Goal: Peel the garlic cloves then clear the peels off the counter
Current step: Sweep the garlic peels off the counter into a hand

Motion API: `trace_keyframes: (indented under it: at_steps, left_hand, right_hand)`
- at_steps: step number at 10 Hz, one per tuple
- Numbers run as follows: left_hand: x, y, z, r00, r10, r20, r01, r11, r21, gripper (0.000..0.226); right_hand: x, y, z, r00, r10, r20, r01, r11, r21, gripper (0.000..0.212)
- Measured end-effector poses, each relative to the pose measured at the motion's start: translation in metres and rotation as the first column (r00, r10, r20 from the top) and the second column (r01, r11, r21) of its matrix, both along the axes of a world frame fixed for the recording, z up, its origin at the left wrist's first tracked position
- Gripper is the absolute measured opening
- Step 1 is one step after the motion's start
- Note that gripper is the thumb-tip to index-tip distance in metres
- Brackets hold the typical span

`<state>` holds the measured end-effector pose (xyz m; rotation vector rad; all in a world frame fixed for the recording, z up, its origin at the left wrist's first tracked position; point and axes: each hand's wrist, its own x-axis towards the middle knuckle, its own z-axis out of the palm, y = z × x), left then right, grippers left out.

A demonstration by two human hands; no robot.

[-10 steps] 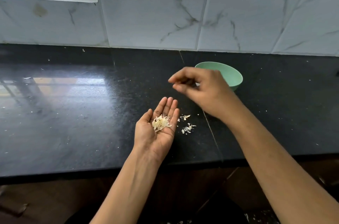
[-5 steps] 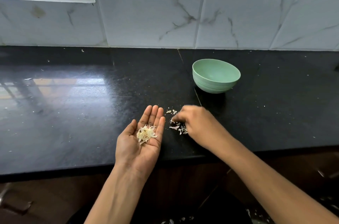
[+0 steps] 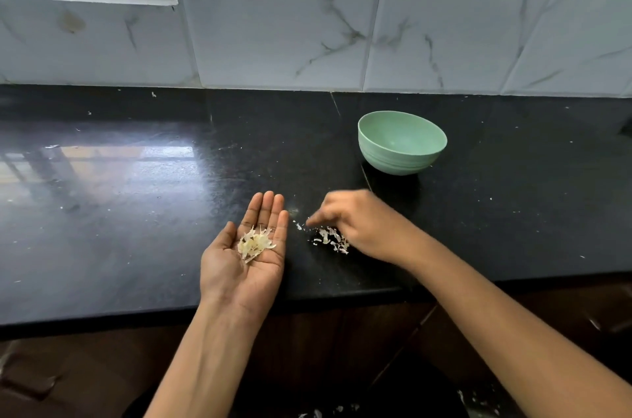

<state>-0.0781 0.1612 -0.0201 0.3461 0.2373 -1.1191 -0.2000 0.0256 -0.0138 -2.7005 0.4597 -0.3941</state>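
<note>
A pale green bowl [image 3: 402, 143] stood on the black counter [image 3: 136, 212] just beyond the right hand [image 3: 359, 226], below a marble-tiled wall [image 3: 273, 24]. The left hand [image 3: 246, 256] lay palm-up with straight fingers, carrying a heap of garlic peels [image 3: 254, 244]. More loose peels [image 3: 330, 239] lay on the counter under the right hand's bent, blurred fingers; whether they pinched any was unclear.
</note>
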Motion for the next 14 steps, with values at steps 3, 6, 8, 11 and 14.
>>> trace_keyframes:
  at_steps: [3,6,8,11,14]
  left_hand:
    - [-0.001,0.001,-0.002,1.0,0.001,0.01,-0.001,1.0,-0.025,0.048]
    - [-0.007,0.006,-0.004,0.998,-0.058,0.022,0.059,0.998,-0.032,0.045]
    - [-0.022,0.019,-0.005,0.992,-0.12,0.039,0.121,0.993,-0.018,0.051]
    - [-0.049,0.04,-0.015,0.961,-0.275,0.024,0.274,0.961,0.037,0.05]
    - [-0.051,0.044,-0.015,0.962,-0.275,0.002,0.274,0.961,0.046,0.05]
  right_hand:
    - [0.043,-0.016,-0.009,0.992,0.088,-0.093,-0.097,0.991,-0.096,0.051]
    - [-0.028,-0.02,-0.005,0.989,-0.087,0.121,0.085,0.996,0.024,0.056]
    - [-0.011,-0.009,-0.019,0.896,-0.431,-0.106,0.393,0.882,-0.26,0.044]
    - [-0.04,0.019,0.006,0.961,-0.25,-0.118,0.272,0.933,0.236,0.049]
    - [-0.021,0.016,0.004,0.989,-0.096,-0.112,0.111,0.984,0.137,0.037]
